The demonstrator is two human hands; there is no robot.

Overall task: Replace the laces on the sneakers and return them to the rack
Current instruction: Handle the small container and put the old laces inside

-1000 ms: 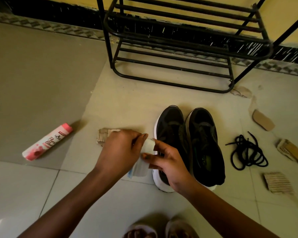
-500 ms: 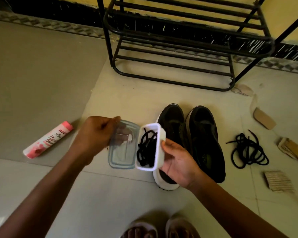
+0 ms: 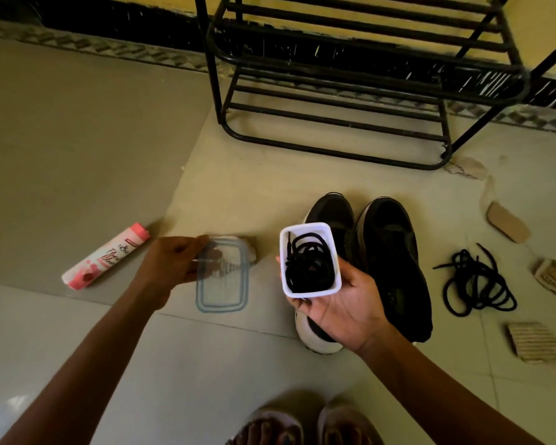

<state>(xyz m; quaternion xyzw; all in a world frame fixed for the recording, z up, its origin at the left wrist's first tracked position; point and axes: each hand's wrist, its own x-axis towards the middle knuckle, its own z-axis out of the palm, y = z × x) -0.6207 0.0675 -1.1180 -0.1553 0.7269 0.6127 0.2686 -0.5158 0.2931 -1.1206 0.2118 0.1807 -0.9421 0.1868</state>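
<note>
- My left hand [image 3: 170, 261] reaches forward, back up, pinching one clear lid [image 3: 222, 293] by its far end above the floor [image 3: 77, 139].
- My right hand [image 3: 344, 306], palm up, cups one white tub [image 3: 305, 227], its opening facing me.
- One coil of black laces [image 3: 308, 264] sits inside the tub; a second bundle [image 3: 477, 281] lies on the floor, right of the sneakers [image 3: 395, 261].
- The two sneakers stand side by side, toes towards the rack [image 3: 334, 149].
</note>
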